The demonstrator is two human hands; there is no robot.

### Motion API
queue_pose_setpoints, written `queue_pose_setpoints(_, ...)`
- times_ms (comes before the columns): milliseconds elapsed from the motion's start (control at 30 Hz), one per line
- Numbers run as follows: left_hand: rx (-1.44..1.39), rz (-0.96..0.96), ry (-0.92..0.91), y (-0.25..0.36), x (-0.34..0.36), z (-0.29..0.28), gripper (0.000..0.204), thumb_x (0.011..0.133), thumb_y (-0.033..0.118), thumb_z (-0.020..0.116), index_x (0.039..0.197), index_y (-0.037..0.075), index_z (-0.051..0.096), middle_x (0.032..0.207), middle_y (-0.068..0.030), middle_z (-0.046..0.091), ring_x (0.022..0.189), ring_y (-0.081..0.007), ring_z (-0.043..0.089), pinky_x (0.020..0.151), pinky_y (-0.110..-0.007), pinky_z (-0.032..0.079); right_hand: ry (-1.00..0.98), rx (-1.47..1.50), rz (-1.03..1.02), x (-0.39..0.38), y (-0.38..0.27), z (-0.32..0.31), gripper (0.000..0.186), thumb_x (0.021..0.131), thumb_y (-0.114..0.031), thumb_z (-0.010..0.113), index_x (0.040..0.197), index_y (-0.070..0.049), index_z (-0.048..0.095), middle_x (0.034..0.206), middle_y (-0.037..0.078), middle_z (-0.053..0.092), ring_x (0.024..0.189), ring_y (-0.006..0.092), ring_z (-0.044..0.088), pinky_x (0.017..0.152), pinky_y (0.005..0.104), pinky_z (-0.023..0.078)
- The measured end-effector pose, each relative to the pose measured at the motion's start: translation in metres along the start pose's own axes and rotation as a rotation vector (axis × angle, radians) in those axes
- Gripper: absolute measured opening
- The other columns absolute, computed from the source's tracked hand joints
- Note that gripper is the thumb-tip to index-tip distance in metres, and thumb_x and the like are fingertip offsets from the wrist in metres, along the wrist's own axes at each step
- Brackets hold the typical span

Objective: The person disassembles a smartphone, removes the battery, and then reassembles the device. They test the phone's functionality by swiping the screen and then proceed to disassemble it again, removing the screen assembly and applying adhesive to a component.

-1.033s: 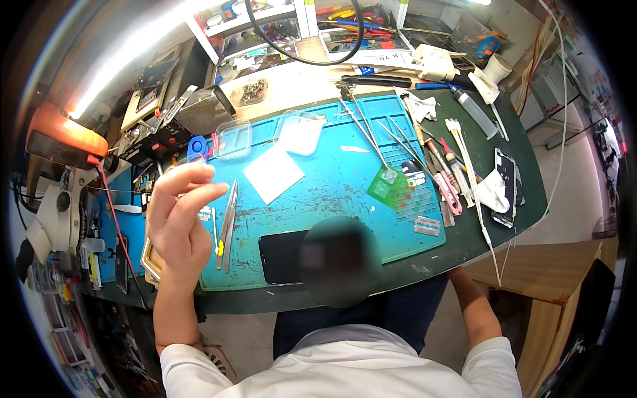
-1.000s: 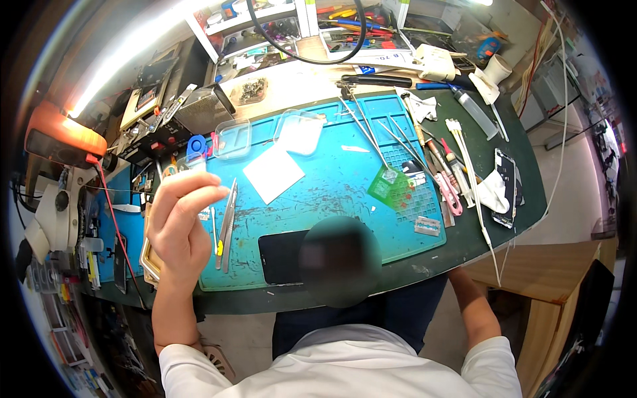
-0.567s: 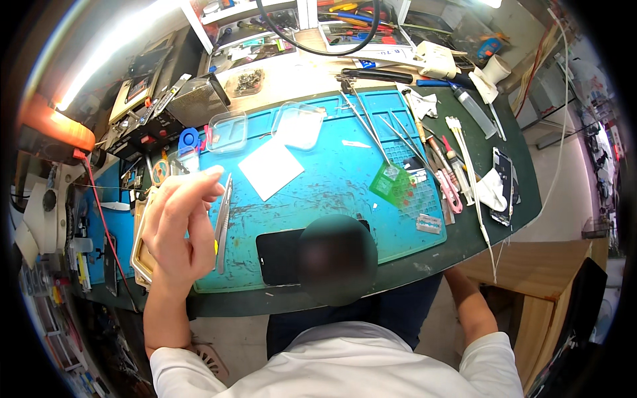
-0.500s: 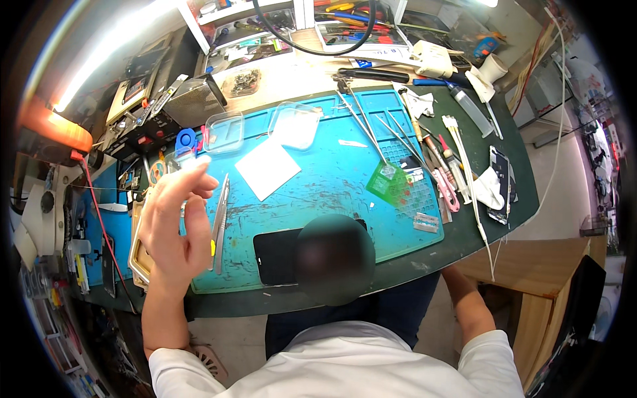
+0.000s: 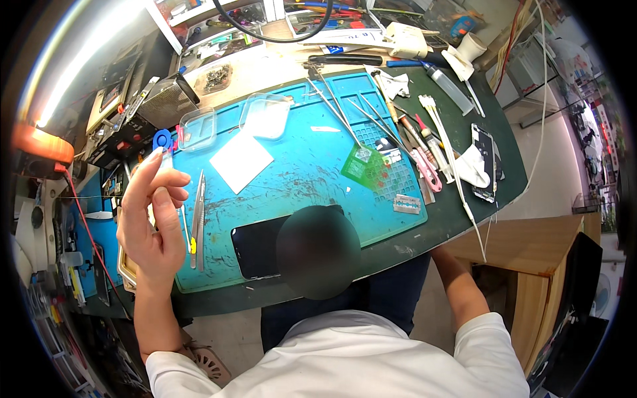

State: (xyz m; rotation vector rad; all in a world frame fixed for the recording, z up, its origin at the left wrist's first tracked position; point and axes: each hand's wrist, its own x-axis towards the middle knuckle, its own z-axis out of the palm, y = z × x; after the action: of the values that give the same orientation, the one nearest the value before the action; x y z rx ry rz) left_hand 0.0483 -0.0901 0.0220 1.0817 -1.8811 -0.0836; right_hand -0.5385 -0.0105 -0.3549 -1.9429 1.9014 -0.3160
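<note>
My left hand (image 5: 151,229) is raised over the left edge of the blue work mat (image 5: 292,179). Its index finger points up, the others are loosely bent and apart, and nothing shows in it. Beside it lie metal tweezers (image 5: 198,222) and a thin tool with a yellow part (image 5: 193,244). A black phone screen (image 5: 253,251) lies near the mat's front edge, its right part hidden by a blurred round patch. My right forearm (image 5: 461,285) hangs at the table's right front edge; the table hides the fingers of that hand. A white square sheet (image 5: 241,161) lies mid-mat.
Clear plastic boxes (image 5: 198,129) stand at the mat's back left. On the right are a green stencil card (image 5: 363,167), a razor blade (image 5: 407,203), pink-handled scissors (image 5: 426,174), a syringe (image 5: 448,89) and an opened phone part (image 5: 484,162). An orange-black device (image 5: 43,152) is far left.
The whole view has shifted, so the table's things appear further left and slightly higher. My left hand stays raised, its fingers a little more bent. My right arm remains at the table's edge.
</note>
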Motion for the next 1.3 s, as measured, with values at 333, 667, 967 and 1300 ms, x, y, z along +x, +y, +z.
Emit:
queue_pose_setpoints(333, 0.001, 0.012, -0.013, -0.002, 0.002, 0.003, 0.038, 0.104, -0.001, 0.05, 0.141, -0.002, 0.057, 0.095, -0.0108, 0.073, 0.073, -0.0098, 0.063, 0.068, -0.025, 0.054, 0.009, 0.014, 0.009, -0.005, 0.003, 0.003, 0.051, 0.094, -0.04, 0.062, 0.135, -0.011, 0.067, 0.143, 0.015, 0.063, 0.136, 0.037, 0.054, 0.116, 0.0477, 0.04)
queue_pose_setpoints(667, 0.013, -0.013, -0.06, -0.006, -0.003, -0.001, 0.04, 0.107, 0.002, 0.049, 0.147, 0.001, 0.054, 0.1, -0.0085, 0.072, 0.078, -0.0084, 0.061, 0.071, -0.024, 0.054, 0.025, 0.067, 0.017, -0.011, 0.017, 0.011, 0.051, 0.094, -0.04, 0.061, 0.136, -0.011, 0.066, 0.145, 0.015, 0.062, 0.137, 0.0366, 0.053, 0.117, 0.0474, 0.039)
queue_pose_setpoints(967, 0.037, -0.028, -0.043, -0.006, -0.006, -0.004, 0.04, 0.107, 0.005, 0.05, 0.147, 0.0, 0.053, 0.099, -0.0078, 0.071, 0.077, -0.0089, 0.061, 0.07, -0.024, 0.053, 0.053, 0.116, 0.0, -0.006, 0.011, 0.019, 0.052, 0.094, -0.04, 0.061, 0.136, -0.011, 0.066, 0.146, 0.015, 0.061, 0.138, 0.0363, 0.053, 0.118, 0.0471, 0.039)
queue_pose_setpoints(1300, 0.034, -0.031, -0.008, -0.01, -0.005, 0.001, 0.039, 0.104, 0.0, 0.051, 0.143, -0.003, 0.054, 0.094, -0.0101, 0.072, 0.074, -0.0107, 0.061, 0.068, -0.025, 0.053, -0.008, 0.146, 0.131, -0.003, -0.001, 0.021, 0.054, 0.097, -0.041, 0.057, 0.14, -0.01, 0.063, 0.153, 0.015, 0.056, 0.144, 0.0355, 0.048, 0.122, 0.0454, 0.035)
